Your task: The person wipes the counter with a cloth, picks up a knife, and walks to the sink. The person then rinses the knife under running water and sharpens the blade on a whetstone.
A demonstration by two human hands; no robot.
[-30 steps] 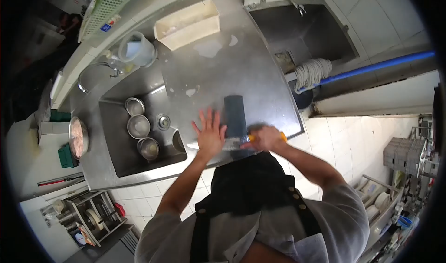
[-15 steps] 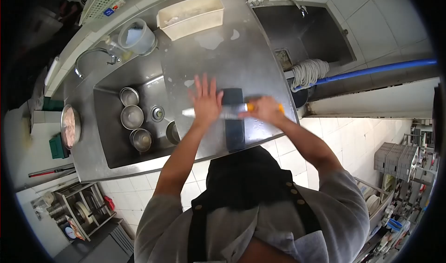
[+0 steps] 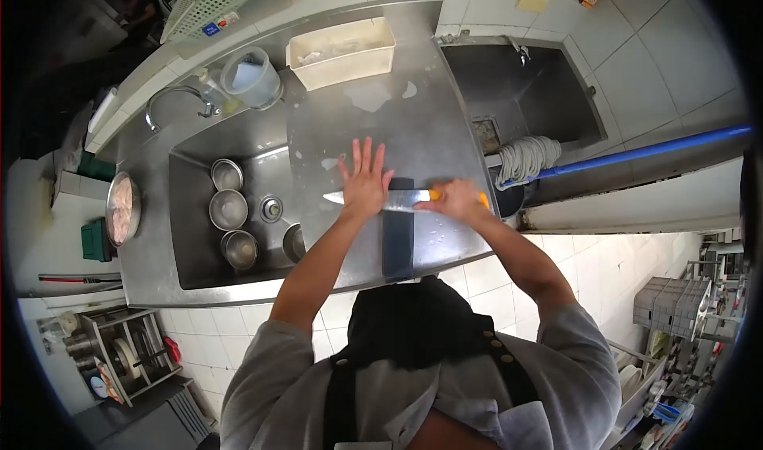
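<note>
A kitchen knife (image 3: 403, 200) with a yellow handle lies crosswise over a dark whetstone (image 3: 398, 247), its tip pointing left. My right hand (image 3: 455, 199) is closed around the handle. Fingers spread, my left hand (image 3: 366, 188) rests on the blade just left of the stone and covers part of it. The whetstone lies lengthwise on the steel counter (image 3: 433, 132), near its front edge; knife and hand hide some of its far part.
To the left, a sink (image 3: 191, 203) holds several metal bowls (image 3: 228, 210). Beyond stand a cream bin (image 3: 342, 72) and a plastic tub (image 3: 253, 80). A bowl of pale meat (image 3: 122, 209) sits far left. A mop (image 3: 528, 161) with a blue pole lies right, by a second basin (image 3: 548, 76).
Both hands and the knife have slid away from me, toward the far end of the whetstone. My view has tilted, so the counter appears lower.
</note>
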